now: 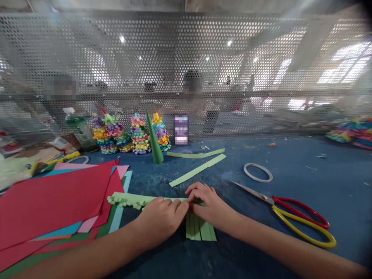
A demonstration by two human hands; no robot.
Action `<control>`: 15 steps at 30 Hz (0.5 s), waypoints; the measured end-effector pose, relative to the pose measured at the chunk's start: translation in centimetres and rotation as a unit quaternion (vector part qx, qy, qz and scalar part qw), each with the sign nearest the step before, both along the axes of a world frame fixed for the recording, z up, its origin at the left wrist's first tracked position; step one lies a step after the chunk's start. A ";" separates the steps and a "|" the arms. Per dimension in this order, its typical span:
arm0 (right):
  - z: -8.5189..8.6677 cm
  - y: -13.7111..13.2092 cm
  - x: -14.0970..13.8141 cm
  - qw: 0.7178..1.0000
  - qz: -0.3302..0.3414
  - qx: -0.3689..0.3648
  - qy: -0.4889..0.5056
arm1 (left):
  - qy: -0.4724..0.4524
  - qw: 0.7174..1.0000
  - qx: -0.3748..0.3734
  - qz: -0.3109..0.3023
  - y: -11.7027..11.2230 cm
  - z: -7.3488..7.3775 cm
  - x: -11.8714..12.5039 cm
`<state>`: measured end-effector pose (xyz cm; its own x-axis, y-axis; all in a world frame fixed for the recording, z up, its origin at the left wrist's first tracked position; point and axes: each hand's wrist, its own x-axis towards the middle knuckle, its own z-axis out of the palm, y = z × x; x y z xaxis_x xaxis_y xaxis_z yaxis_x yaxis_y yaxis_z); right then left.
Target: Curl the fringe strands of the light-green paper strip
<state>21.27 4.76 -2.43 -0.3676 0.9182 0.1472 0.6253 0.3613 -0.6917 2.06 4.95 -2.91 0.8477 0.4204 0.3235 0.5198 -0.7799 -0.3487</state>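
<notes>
My left hand (159, 217) and my right hand (207, 205) meet over a light green fringed paper strip (128, 199) lying on the blue table (290, 193). Both hands have fingers curled and pinched on the strip where their fingertips touch. Cut green tabs (200, 230) hang out below my right hand. The strip's left part shows curled fringe and rests partly on the coloured sheets.
A stack of red, pink, blue and green paper sheets (55, 197) lies left. Red-and-yellow scissors (296, 219) lie right, a tape ring (258, 172) beyond. Two green strips (197, 168), a green paper cone (155, 141) and coloured paper trees (139, 133) stand before a perforated metal screen (186, 58).
</notes>
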 end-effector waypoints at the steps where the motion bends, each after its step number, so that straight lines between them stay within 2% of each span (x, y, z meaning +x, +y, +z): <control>1: 0.1 -0.1 0.0 1.000 0.001 0.002 -0.003 | 0.003 1.000 0.004 -0.004 0.0 0.0 0.0; 6: 0.9 -0.2 0.4 0.996 -0.008 0.047 -0.075 | -0.005 1.000 0.019 0.001 0.2 0.0 -0.2; 8: 1.1 0.0 0.6 0.993 -0.014 0.043 -0.110 | -0.007 1.000 0.028 0.013 0.3 -0.1 -0.2; 11: 1.3 0.7 0.8 0.996 -0.027 -0.028 -0.085 | -0.001 0.999 0.029 0.031 0.5 0.0 -0.3; 15: 1.6 1.5 1.1 0.985 -0.015 -0.159 0.071 | 0.021 1.000 0.013 0.017 0.5 0.4 -0.2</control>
